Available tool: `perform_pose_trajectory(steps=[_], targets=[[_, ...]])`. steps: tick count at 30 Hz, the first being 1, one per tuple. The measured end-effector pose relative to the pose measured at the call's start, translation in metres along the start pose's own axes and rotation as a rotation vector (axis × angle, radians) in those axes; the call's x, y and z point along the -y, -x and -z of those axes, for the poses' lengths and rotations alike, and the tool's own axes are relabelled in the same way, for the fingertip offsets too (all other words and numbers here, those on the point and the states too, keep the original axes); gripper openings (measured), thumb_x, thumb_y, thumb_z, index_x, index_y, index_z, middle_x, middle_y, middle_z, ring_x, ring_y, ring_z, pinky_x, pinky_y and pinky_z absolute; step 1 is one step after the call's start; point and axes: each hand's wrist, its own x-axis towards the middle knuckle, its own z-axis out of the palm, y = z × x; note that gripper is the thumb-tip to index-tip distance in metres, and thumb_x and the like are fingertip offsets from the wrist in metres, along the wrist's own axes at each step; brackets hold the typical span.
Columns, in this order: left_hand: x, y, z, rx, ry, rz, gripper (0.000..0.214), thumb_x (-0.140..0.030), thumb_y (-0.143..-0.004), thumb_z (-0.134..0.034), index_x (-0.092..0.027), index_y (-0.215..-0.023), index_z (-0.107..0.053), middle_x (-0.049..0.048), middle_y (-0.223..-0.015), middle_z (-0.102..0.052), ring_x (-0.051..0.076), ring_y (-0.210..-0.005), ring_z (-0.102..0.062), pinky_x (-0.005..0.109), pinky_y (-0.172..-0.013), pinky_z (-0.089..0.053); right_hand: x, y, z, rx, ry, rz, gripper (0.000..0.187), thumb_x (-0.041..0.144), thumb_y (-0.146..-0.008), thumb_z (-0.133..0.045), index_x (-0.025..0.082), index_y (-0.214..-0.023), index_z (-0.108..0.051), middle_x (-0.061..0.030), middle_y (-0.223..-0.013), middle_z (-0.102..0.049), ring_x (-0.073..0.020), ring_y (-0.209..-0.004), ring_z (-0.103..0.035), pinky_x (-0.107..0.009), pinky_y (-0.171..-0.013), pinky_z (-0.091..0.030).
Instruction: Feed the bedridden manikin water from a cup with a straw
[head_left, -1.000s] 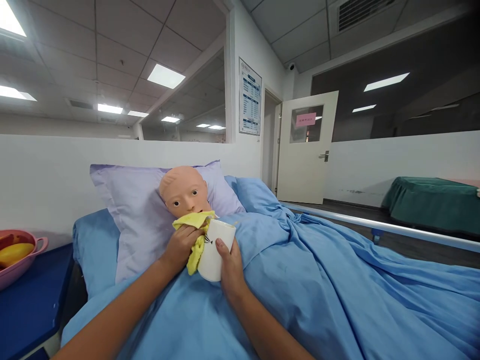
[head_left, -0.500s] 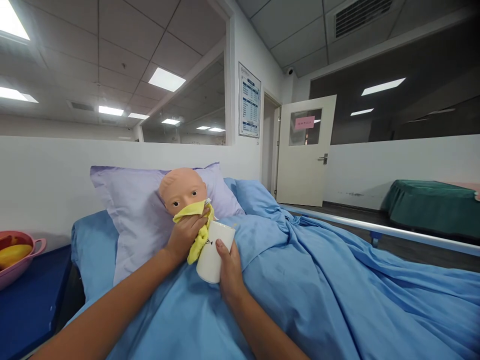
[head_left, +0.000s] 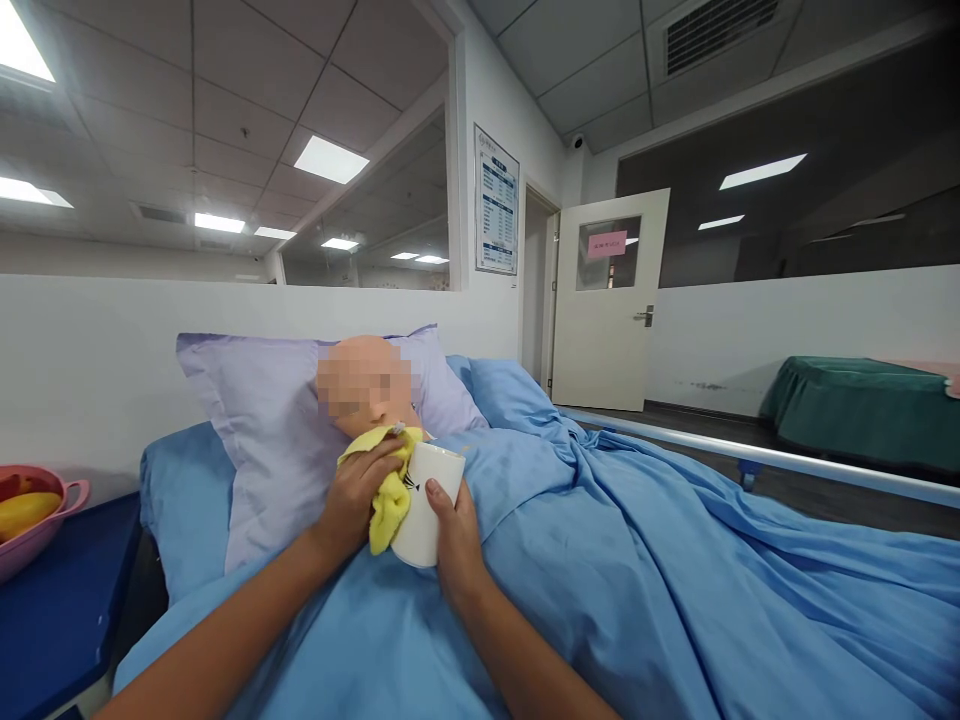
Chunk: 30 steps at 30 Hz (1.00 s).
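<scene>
A mannequin (head_left: 366, 375) lies with its head on a lilac pillow (head_left: 262, 450), and a blue quilt (head_left: 600, 560) covers its body. My left hand (head_left: 358, 500) is closed on a yellow cloth (head_left: 390, 505), just below the mannequin's chin. Part of the cloth hangs down beside the cup. My right hand (head_left: 456, 530) grips a white cup (head_left: 426, 510) with a small dark print, slightly tilted, above the quilt. The cup's contents are hidden from here.
At the left, a pink basket (head_left: 71, 505) with yellow fruit-like things stands on a dark blue tabletop (head_left: 60, 620). A bed rail (head_left: 750, 455) runs along the far side. Behind are a door (head_left: 607, 340) standing ajar and a green-draped table (head_left: 855, 415).
My left hand has drawn the yellow cloth down off the mannequin's mouth to below its chin. The cup in my right hand has stayed nearly where it was.
</scene>
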Motion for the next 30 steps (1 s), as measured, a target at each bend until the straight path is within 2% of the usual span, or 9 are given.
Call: perform_pose_trajectory(steps=[4,8,10,15,18,22,25,28,30], targets=[[0.002,-0.023,-0.004,0.020,-0.061,-0.006,0.025,-0.023,-0.094,-0.052,-0.017,-0.118,-0.059,0.0163,-0.130,-0.064,0.026,-0.122,-0.060,0.040,-0.096,-0.050,0.002,0.001,-0.002,-0.003,-0.001,-0.003,0.061,0.052,-0.075,-0.076,0.021,-0.123,-0.056,-0.0060,-0.102,-0.074,-0.0238,-0.083,-0.073,-0.035,-0.071,-0.060],[0.010,-0.019,-0.012,0.245,-0.344,0.012,0.033,-0.020,-0.096,-0.047,-0.014,-0.125,-0.060,0.0120,-0.095,-0.073,0.025,-0.084,-0.068,0.038,-0.076,-0.054,0.006,0.003,-0.005,-0.034,-0.007,-0.019,0.065,0.054,-0.074,-0.076,0.020,-0.125,-0.055,-0.0066,-0.098,-0.075,-0.0229,-0.073,-0.072,-0.033,-0.062,-0.059],[0.008,-0.012,-0.013,0.285,-0.419,0.043,0.028,-0.021,-0.095,-0.049,-0.014,-0.118,-0.063,0.0092,-0.083,-0.070,0.025,-0.077,-0.066,0.037,-0.071,-0.052,0.007,0.004,-0.006,-0.036,-0.009,-0.020,0.064,0.053,-0.073,-0.077,0.020,-0.123,-0.056,-0.0066,-0.098,-0.075,-0.0226,-0.073,-0.072,-0.033,-0.061,-0.059],[0.001,0.004,-0.013,0.193,-0.424,0.055,0.021,-0.023,-0.096,-0.048,-0.015,-0.099,-0.067,0.0091,-0.083,-0.070,0.022,-0.079,-0.065,0.034,-0.073,-0.052,0.008,0.005,-0.007,-0.036,-0.008,-0.016,0.064,0.053,-0.071,-0.078,0.019,-0.121,-0.056,-0.0064,-0.097,-0.075,-0.0226,-0.074,-0.072,-0.033,-0.062,-0.059],[0.001,0.016,-0.014,0.169,-0.404,0.091,0.023,-0.023,-0.097,-0.046,-0.016,-0.099,-0.067,0.0086,-0.081,-0.070,0.021,-0.076,-0.065,0.033,-0.070,-0.052,0.009,0.005,-0.007,-0.031,0.003,-0.021,0.063,0.052,-0.072,-0.077,0.019,-0.121,-0.056,-0.0065,-0.099,-0.074,-0.0226,-0.077,-0.072,-0.033,-0.065,-0.060],[0.002,0.029,-0.012,0.166,-0.271,0.181,0.028,-0.021,-0.096,-0.044,-0.017,-0.114,-0.064,0.0114,-0.098,-0.074,0.021,-0.078,-0.067,0.034,-0.073,-0.055,0.010,0.006,-0.007,-0.011,0.025,-0.030,0.062,0.052,-0.072,-0.078,0.019,-0.120,-0.057,-0.0068,-0.099,-0.074,-0.0227,-0.081,-0.071,-0.033,-0.068,-0.059],[-0.004,0.034,-0.004,0.123,-0.053,0.300,0.021,-0.021,-0.092,-0.050,-0.020,-0.108,-0.065,0.0112,-0.120,-0.071,0.024,-0.103,-0.067,0.041,-0.088,-0.055,0.010,0.006,-0.007,0.001,0.031,-0.029,0.063,0.053,-0.071,-0.079,0.019,-0.119,-0.057,-0.0067,-0.099,-0.074,-0.0231,-0.082,-0.071,-0.033,-0.068,-0.059],[-0.016,0.041,0.011,0.046,0.230,0.522,0.012,-0.021,-0.088,-0.055,-0.022,-0.096,-0.065,0.0084,-0.127,-0.068,0.027,-0.120,-0.062,0.046,-0.100,-0.051,0.008,0.006,-0.005,0.011,0.048,-0.033,0.062,0.054,-0.069,-0.080,0.020,-0.117,-0.058,-0.0062,-0.099,-0.073,-0.0229,-0.081,-0.070,-0.033,-0.067,-0.059],[-0.022,0.050,0.024,-0.040,0.415,0.709,0.009,-0.025,-0.087,-0.058,-0.021,-0.093,-0.063,0.0094,-0.130,-0.066,0.028,-0.121,-0.061,0.046,-0.100,-0.052,0.007,0.006,-0.004,0.016,0.067,-0.036,0.061,0.055,-0.069,-0.080,0.020,-0.116,-0.059,-0.0053,-0.096,-0.073,-0.0219,-0.079,-0.069,-0.032,-0.064,-0.058]])
